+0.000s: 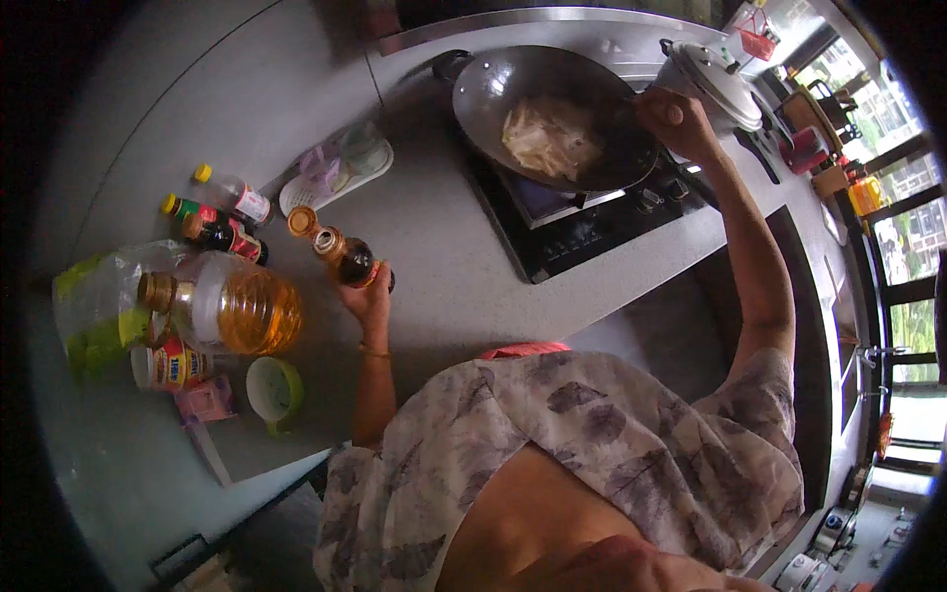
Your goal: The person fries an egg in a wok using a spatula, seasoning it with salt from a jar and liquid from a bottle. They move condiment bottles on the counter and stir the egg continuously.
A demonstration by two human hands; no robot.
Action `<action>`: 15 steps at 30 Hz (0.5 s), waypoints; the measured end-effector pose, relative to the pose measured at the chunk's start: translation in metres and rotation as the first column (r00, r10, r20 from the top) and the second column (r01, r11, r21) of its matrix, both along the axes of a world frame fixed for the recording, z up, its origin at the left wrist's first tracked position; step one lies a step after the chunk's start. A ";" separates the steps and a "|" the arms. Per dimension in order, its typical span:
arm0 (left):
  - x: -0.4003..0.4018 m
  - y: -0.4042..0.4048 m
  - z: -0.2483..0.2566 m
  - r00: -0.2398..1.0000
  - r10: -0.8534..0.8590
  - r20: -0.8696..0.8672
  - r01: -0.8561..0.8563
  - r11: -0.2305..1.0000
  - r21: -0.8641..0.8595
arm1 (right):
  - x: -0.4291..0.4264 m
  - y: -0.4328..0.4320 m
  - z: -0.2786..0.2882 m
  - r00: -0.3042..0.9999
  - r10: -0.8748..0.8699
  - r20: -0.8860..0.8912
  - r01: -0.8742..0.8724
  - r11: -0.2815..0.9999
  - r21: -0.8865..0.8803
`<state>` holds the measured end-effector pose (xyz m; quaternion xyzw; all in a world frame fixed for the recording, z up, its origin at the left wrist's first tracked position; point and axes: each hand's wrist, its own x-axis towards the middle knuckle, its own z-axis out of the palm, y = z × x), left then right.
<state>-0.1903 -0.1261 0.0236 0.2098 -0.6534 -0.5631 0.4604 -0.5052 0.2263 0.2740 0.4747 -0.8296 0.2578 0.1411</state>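
Note:
My left hand (372,292) grips a brown sauce bottle (356,260) with dark liquid inside. Its flip cap (302,221) hangs open, and the bottle leans over the counter, apart from the wok. At the right rim of the dark metal wok (484,111), my right hand (677,122) is closed around a handle. Whether this handle belongs to the wok or to a utensil, I cannot tell. Pale strips of food (544,140) lie in the bottom of the wok. Under it is a black cooktop (584,237) with control knobs.
Left on the counter stand a large oil jug (259,311), several sauce bottles (229,237), a labelled tub (174,364) and a green cup (274,388). A white perforated tray (336,189) holds bagged items. Behind my right hand is a lidded pot (710,81).

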 end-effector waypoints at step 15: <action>0.000 -0.008 -0.022 1.000 0.012 0.022 -0.012 0.999 -0.040 | 0.014 -0.033 -0.040 0.861 0.482 -0.165 -0.386 0.828 0.406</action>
